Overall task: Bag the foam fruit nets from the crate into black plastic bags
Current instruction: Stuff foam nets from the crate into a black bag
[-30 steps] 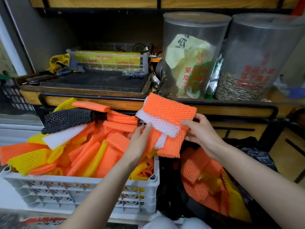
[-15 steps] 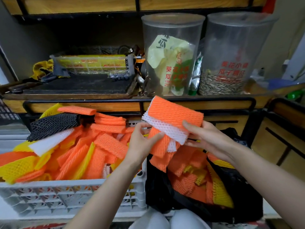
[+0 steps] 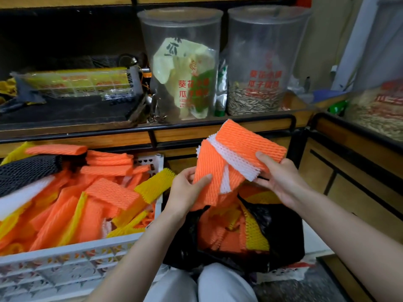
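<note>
A loose stack of orange and white foam nets [image 3: 236, 162] hangs just above the open black plastic bag [image 3: 285, 243], part-filled, right of the heaped white crate [image 3: 65, 264]. Fanned as it is, a net could slip out and land beside the bag, or the slack bag mouth could fold under the drop, I judge. The left hand [image 3: 187, 192] pinches the stack's near-left corner, thumb over curled fingers; the right hand [image 3: 281, 179] grips its right edge, thumb on top.
</note>
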A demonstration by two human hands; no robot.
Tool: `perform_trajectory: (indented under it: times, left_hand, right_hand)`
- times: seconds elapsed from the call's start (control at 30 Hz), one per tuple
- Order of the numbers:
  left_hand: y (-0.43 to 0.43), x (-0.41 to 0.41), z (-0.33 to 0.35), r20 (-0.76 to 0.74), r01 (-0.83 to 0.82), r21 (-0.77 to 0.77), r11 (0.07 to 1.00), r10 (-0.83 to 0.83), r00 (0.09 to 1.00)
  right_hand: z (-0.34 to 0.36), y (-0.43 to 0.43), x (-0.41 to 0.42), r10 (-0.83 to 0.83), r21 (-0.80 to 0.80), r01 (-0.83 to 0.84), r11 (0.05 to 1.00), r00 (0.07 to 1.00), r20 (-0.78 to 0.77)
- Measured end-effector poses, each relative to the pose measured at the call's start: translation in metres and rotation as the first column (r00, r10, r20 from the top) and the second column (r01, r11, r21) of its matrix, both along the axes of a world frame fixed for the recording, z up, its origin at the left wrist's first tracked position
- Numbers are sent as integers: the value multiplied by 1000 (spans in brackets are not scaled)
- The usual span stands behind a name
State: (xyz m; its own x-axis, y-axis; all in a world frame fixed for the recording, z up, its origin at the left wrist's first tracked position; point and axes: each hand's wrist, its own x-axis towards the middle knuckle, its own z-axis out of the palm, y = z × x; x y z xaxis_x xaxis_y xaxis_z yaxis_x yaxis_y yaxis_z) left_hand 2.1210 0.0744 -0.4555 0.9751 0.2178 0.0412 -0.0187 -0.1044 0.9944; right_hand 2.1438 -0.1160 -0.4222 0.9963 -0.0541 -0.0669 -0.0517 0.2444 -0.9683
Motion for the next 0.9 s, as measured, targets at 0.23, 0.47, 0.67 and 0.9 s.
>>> perform_trajectory:
  times: [0.23, 0.47, 0.67, 0.9]
  left_hand:
    - [3, 11, 9, 109, -342, 115, 933, 330, 938]
    - [-19, 13, 11, -49, -40, 71, 997, 43, 998]
    - [-45, -10, 37, -189, 249, -465, 850, -370, 910]
    - [-47, -7, 25, -203, 109, 70, 992, -93, 975]
  right_hand:
    - [-3, -33, -2, -147, 78, 148, 986, 989, -16]
    - [5, -48, -6, -119, 139, 111, 984, 991, 55]
    - [-5, -50, -8, -91, 47, 88, 995, 994, 60]
    - [-12, -54, -6, -109, -57, 115, 992, 988, 107]
